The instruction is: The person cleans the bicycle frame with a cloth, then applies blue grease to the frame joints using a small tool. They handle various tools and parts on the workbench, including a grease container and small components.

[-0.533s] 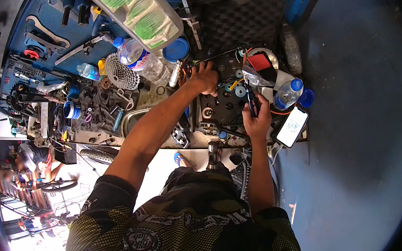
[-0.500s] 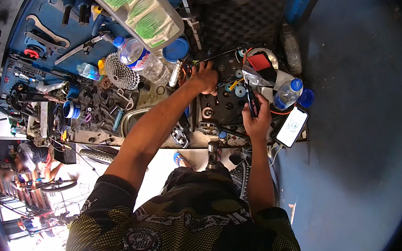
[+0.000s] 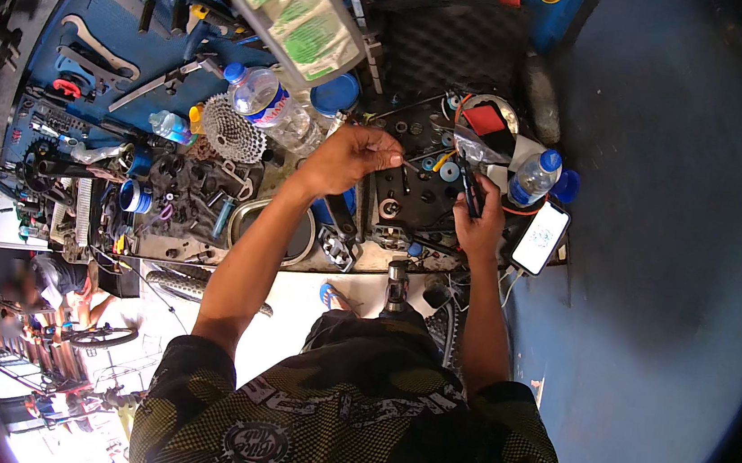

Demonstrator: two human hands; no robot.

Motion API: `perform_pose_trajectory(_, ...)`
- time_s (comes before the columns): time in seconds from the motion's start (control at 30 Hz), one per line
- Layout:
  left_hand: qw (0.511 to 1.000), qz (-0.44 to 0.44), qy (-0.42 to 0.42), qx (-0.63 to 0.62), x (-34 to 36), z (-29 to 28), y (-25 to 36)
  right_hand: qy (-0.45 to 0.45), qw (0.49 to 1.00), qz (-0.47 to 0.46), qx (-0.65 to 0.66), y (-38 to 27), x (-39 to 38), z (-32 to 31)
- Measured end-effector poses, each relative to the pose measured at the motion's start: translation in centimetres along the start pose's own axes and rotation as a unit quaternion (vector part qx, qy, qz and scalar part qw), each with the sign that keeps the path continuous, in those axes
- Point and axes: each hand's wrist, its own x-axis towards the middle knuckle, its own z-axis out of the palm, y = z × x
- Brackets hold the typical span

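Note:
My left hand [image 3: 349,162] is held over the bench, thumb and fingers pinched together. Whatever it grips, if anything, is too small to make out. In my right hand [image 3: 480,225], fingers wrap around a slim black tool [image 3: 469,186] whose narrow end points up and away from me; its exact kind is unclear. Between the hands lies a dark work surface [image 3: 423,205] with small bike parts, among them a blue-grey round piece [image 3: 450,171], a yellow piece [image 3: 441,162] and a pale ring [image 3: 389,207]. A pedal [image 3: 391,235] sits at the near edge.
A bottle [image 3: 535,178] and a lit phone [image 3: 540,238] on a cable stand right of my right hand. On the left are a sprocket cassette [image 3: 233,129], a larger bottle [image 3: 275,108] and a metal tray [image 3: 245,223]. A plastic container [image 3: 318,45] overhangs the back.
My left hand has lifted from the parts at the back of the bench and come nearer, its fingers now pinched. My right hand keeps its tool and has shifted only slightly.

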Motion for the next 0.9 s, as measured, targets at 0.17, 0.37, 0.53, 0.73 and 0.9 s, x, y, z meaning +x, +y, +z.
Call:
perform_pose_trajectory(0.17,0.998,0.03,0.029,-0.039,-3.4,0.1,1.0,-0.01,1.0,0.005,-0.018,0.0,-0.1,-0.1)
perform_pose_trajectory(0.37,0.996,0.04,0.054,-0.062,-5.7,0.1,1.4,-0.01,1.0,0.009,-0.012,1.0,-0.1,-0.4)
perform_pose_trajectory(0.53,0.993,0.051,0.079,-0.072,-7.1,0.3,1.4,-0.019,1.0,0.011,0.003,0.8,-0.1,-0.7)
perform_pose_trajectory(0.73,0.987,0.063,0.122,-0.085,-8.5,1.1,0.5,-0.004,0.973,0.125,0.192,-0.6,-0.4,-0.5)
perform_pose_trajectory(0.9,0.985,0.015,0.132,-0.108,-10.5,3.2,-2.8,-0.201,0.92,0.193,0.274,-6.8,-2.0,-0.6)
